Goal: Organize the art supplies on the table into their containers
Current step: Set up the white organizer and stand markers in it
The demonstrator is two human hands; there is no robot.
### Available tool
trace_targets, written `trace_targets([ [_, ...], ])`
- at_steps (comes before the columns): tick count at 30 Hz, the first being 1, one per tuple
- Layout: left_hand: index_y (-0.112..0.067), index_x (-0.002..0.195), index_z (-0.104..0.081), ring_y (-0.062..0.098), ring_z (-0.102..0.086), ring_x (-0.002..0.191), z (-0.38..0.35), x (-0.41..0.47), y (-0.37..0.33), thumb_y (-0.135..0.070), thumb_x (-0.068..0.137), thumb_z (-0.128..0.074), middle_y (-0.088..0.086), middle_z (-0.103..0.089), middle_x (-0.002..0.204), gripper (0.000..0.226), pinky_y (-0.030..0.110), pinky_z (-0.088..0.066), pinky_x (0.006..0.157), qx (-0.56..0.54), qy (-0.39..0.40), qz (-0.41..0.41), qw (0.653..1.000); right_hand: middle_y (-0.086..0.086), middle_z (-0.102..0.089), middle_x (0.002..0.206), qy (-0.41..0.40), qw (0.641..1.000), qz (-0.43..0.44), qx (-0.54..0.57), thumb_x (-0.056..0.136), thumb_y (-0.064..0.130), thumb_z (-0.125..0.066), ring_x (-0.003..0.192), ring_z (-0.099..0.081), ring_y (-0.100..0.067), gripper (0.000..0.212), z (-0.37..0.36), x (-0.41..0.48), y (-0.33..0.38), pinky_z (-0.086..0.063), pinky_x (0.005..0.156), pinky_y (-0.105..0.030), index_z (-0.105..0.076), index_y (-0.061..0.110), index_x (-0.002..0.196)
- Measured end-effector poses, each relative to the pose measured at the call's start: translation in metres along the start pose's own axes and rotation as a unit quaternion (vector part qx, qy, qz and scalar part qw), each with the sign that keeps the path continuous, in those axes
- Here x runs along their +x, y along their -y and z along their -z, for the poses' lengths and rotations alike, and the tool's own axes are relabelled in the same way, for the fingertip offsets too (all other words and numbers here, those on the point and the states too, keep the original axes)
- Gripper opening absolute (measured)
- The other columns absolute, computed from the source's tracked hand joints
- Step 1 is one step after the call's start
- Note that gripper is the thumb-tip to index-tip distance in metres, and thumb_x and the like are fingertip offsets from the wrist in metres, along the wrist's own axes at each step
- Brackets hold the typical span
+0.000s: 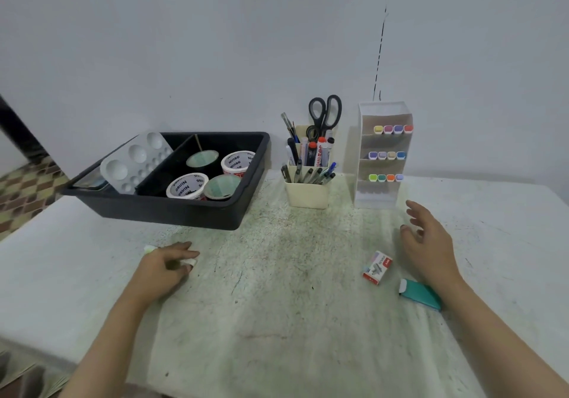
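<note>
Head view: left hand grips seemingly a pale green-tipped marker; spread, empty right hand may knock the red-and-white staple box

Light looks soft, even and rather dim to me, with a cool cast. The black tray throws a faint shadow on the table. Edges bow; the right hand is motion-blurred.

Table: wide open lane down the middle, near edge to far.
Far row, left to right: black tray, cream pen cup with tall scissors, white marker rack; narrow gaps between.
Near right: staple box and teal plastic item, just apart.
Near left: left hand gripping a marker.
</note>
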State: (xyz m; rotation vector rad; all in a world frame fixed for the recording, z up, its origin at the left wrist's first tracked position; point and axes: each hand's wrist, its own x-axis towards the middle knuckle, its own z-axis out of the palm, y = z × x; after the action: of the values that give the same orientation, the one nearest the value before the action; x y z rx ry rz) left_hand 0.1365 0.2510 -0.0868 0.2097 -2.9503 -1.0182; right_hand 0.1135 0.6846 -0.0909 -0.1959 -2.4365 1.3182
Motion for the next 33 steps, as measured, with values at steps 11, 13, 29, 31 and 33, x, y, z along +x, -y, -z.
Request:
trace_targets([
  [11, -0.017, 0.098, -0.071, 0.010, -0.058, 0.085, -0.019, -0.008, -0.073, -0.016, 0.085, -0.067, -0.009, -0.068, 0.089, 0.014, 0.019, -0.041, 0.072, 0.005, -0.191, -0.173, 0.966, 0.003, -0.058, 0.116, 0.011, 0.997, 0.080, -0.010, 0.092, 0.007, -0.049, 0.101, -0.050, -0.011, 0.039, -0.004, -0.020, 0.023, -0.037, 0.083, -0.026, -0.051, 0.017, 0.130],
  [13, -0.017, 0.095, -0.071, 0.009, -0.056, 0.081, -0.023, -0.008, -0.100, -0.017, 0.083, -0.069, -0.013, -0.064, 0.086, 0.012, 0.021, -0.044, 0.073, -0.017, -0.208, -0.231, 0.950, 0.008, -0.059, 0.108, 0.027, 0.995, 0.098, -0.005, 0.092, 0.008, -0.050, 0.096, -0.053, -0.008, 0.036, -0.009, -0.024, 0.029, -0.038, 0.078, -0.018, -0.054, 0.019, 0.126],
  [29, -0.021, 0.090, -0.064, 0.010, -0.068, 0.089, -0.109, -0.021, -0.208, 0.006, 0.078, -0.069, 0.001, -0.068, 0.093, 0.030, 0.023, -0.056, 0.078, -0.365, -0.108, -0.302, 0.874, -0.008, -0.069, 0.099, 0.109, 0.893, -0.196, 0.391, 0.094, 0.020, -0.055, 0.082, -0.069, -0.018, 0.014, 0.007, 0.000, 0.068, -0.057, 0.069, -0.024, -0.063, 0.010, 0.100],
  [31, -0.020, 0.089, -0.063, 0.011, -0.067, 0.092, -0.118, -0.019, -0.210, 0.006, 0.078, -0.068, 0.001, -0.068, 0.094, 0.029, 0.026, -0.056, 0.078, -0.380, -0.100, -0.298, 0.870, -0.011, -0.067, 0.103, 0.100, 0.901, -0.204, 0.369, 0.091, 0.020, -0.059, 0.082, -0.067, -0.019, 0.016, 0.012, 0.006, 0.066, -0.056, 0.065, -0.023, -0.062, 0.008, 0.102],
  [33, -0.016, 0.087, -0.062, 0.012, -0.067, 0.095, -0.127, -0.016, -0.211, 0.006, 0.079, -0.068, 0.001, -0.069, 0.096, 0.024, 0.026, -0.056, 0.078, -0.393, -0.087, -0.293, 0.867, -0.014, -0.067, 0.105, 0.098, 0.892, -0.206, 0.389, 0.090, 0.017, -0.062, 0.084, -0.069, -0.022, 0.023, 0.015, 0.012, 0.063, -0.056, 0.065, -0.023, -0.060, 0.005, 0.109],
])
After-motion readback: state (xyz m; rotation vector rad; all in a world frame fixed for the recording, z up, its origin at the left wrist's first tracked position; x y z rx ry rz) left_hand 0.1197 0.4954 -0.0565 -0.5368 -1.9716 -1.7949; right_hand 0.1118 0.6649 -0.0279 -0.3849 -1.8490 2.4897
